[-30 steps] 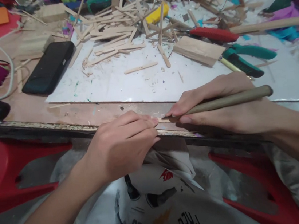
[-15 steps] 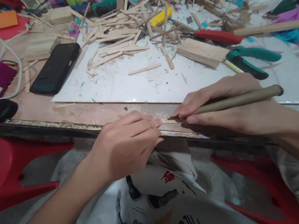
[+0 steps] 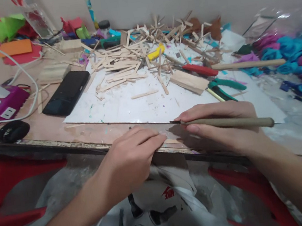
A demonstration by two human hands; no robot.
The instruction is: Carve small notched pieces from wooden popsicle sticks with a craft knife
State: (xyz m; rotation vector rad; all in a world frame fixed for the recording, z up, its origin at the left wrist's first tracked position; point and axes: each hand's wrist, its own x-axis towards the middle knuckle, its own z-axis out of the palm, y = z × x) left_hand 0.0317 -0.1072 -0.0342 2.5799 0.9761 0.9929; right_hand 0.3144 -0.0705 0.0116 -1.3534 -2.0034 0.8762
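Note:
My left hand point(image 3: 136, 153) is closed at the table's front edge, its fingertips on a thin wooden stick point(image 3: 173, 140) that lies along the edge; the hand hides much of the stick. In my right hand point(image 3: 222, 126) is a craft knife point(image 3: 232, 122) with a greenish-grey handle, its dark blade pointing left. The blade is above the tabletop, apart from the stick and from my left fingers. Beyond the hands, many wooden sticks point(image 3: 122, 65) lie heaped on a white board point(image 3: 117, 112).
Left of the board are a black phone point(image 3: 66, 93), a purple power socket point(image 3: 13, 103) and a black round case point(image 3: 13, 131). Green-handled pliers point(image 3: 226, 85), a wood block point(image 3: 190, 80) and a red-handled tool point(image 3: 199, 70) lie beyond my right hand.
The knife blade has lifted off the stick, and my right hand has moved slightly away from my left. My view has tilted up, showing more of the wall and table. My left hand remains at the edge.

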